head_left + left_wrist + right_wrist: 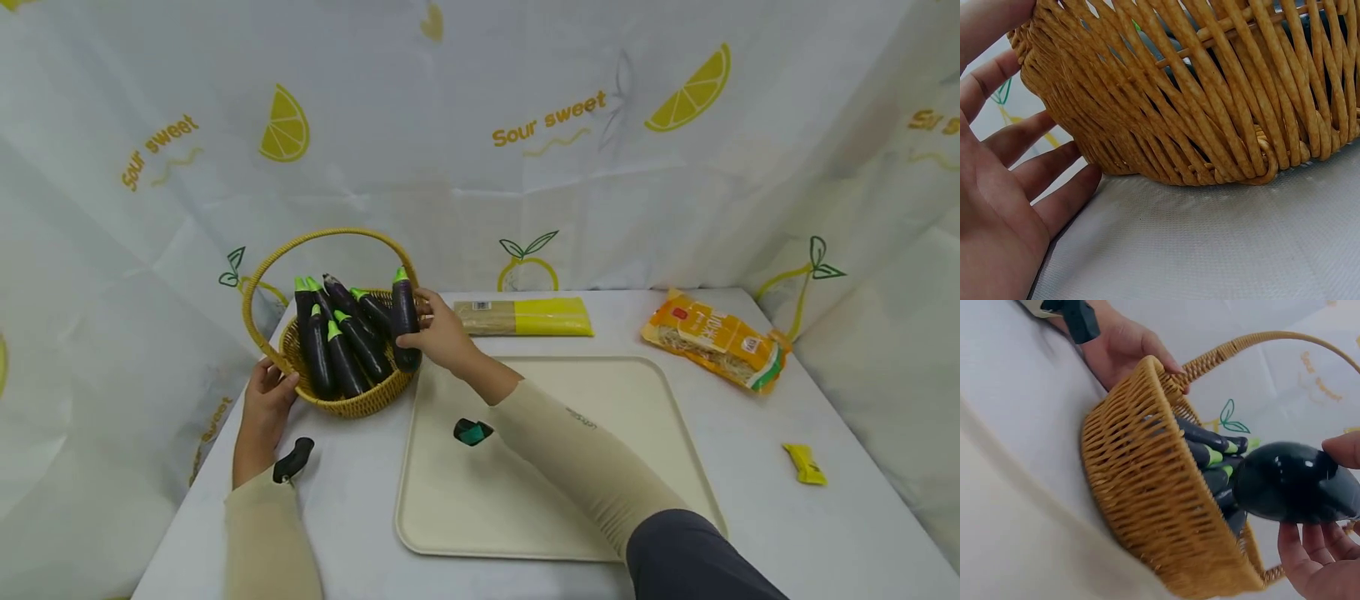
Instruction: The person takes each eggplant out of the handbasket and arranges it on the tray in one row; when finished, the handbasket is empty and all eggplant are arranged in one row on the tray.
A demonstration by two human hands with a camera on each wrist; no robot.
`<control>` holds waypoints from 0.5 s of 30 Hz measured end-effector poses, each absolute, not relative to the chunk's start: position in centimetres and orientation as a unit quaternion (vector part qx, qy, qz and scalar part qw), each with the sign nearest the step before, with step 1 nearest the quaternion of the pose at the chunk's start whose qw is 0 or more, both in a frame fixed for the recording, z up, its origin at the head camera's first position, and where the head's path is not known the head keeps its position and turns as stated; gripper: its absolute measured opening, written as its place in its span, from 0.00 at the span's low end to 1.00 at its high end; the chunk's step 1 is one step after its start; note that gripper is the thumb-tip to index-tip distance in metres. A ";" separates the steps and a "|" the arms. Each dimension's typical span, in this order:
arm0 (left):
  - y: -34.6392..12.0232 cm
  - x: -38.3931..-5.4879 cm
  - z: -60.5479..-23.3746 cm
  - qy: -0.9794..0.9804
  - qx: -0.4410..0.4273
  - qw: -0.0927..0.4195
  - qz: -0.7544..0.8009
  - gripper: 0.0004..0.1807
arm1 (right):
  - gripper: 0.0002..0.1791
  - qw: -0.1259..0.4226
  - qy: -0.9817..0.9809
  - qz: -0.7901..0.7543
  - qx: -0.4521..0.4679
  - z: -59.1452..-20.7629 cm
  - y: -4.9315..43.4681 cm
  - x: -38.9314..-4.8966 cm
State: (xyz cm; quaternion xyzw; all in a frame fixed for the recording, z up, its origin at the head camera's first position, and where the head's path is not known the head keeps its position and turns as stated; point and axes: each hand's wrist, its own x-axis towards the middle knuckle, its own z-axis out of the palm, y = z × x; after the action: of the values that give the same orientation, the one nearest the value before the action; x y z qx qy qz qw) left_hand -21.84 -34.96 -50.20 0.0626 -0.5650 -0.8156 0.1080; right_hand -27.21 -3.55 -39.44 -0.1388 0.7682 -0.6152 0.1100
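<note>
An eggplant (406, 325) stands upright at the basket's right rim, clamped between the thumb and fingers of the right hand (448, 337); whether it touches the rim, I cannot tell. More eggplants (345, 367) fill the basket (366, 406). The left hand (268, 398), fingers spread apart, touches its left side. Just beside the basket lies a tray (450, 500); behind that, a yellow pack (553, 317). Farther right on the surface (757, 467) are an orange pack (712, 342) and a small packet (806, 464).

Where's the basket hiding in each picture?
Head: basket left of the middle.
Left wrist: basket close up, filling most of the top.
Right wrist: basket around the middle, looking turned sideways.
Shared landmark: the left hand, touching the basket in every view.
</note>
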 end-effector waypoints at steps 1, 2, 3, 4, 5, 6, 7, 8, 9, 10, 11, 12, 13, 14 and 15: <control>-34.9 -21.9 -50.3 -0.565 0.064 0.108 -0.816 0.24 | 0.48 0.114 0.763 -0.623 -0.132 -39.7 -2.8 -26.8; -34.9 -21.9 -50.3 -0.564 0.064 0.109 -0.816 0.24 | 0.48 0.116 0.761 -0.626 -0.125 -40.1 -2.0 -26.5; -34.9 -21.9 -50.4 -0.563 0.065 0.111 -0.816 0.24 | 0.48 0.119 0.759 -0.629 -0.118 -40.6 -1.4 -26.2; -34.9 -21.9 -50.4 -0.563 0.064 0.112 -0.816 0.24 | 0.48 0.121 0.758 -0.630 -0.113 -41.1 -0.8 -25.9; -34.9 -22.0 -50.4 -0.563 0.065 0.113 -0.816 0.25 | 0.49 0.123 0.759 -0.631 -0.107 -41.6 -0.3 -25.6; -34.9 -22.0 -50.4 -0.564 0.066 0.114 -0.815 0.25 | 0.49 0.125 0.758 -0.632 -0.101 -42.1 0.1 -25.3; -34.9 -22.0 -50.4 -0.564 0.066 0.115 -0.815 0.25 | 0.49 0.127 0.755 -0.636 -0.096 -42.7 0.4 -25.0; -34.9 -22.0 -50.3 -0.564 0.066 0.115 -0.815 0.25 | 0.49 0.130 0.753 -0.639 -0.092 -43.2 0.7 -24.7; -34.9 -22.0 -50.3 -0.565 0.068 0.115 -0.815 0.25 | 0.50 0.132 0.750 -0.642 -0.088 -43.7 0.9 -24.4; -34.8 -22.0 -50.3 -0.564 0.071 0.115 -0.815 0.25 | 0.50 0.135 0.748 -0.644 -0.084 -44.1 1.1 -24.0; -34.8 -22.0 -50.3 -0.564 0.073 0.116 -0.814 0.24 | 0.50 0.136 0.747 -0.646 -0.083 -44.6 1.2 -23.7; -34.8 -22.0 -50.4 -0.564 0.075 0.116 -0.814 0.24 | 0.50 0.138 0.746 -0.647 -0.080 -45.1 1.2 -23.5; -34.9 -22.0 -50.4 -0.564 0.076 0.116 -0.814 0.24 | 0.49 0.141 0.745 -0.648 -0.079 -45.5 1.2 -23.2; -34.9 -22.0 -50.4 -0.564 0.078 0.116 -0.814 0.24 | 0.49 0.144 0.746 -0.646 -0.078 -45.9 1.2 -23.0; -34.9 -22.0 -50.4 -0.565 0.080 0.116 -0.813 0.24 | 0.49 0.147 0.747 -0.643 -0.078 -46.3 1.2 -22.8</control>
State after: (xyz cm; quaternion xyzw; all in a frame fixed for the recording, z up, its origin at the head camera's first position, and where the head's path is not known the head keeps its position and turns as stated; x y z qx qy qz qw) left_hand -21.99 -34.91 -50.37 0.0798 -0.5650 -0.8130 0.1162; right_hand -22.76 1.21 -46.33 -0.0778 0.7474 -0.6432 0.1469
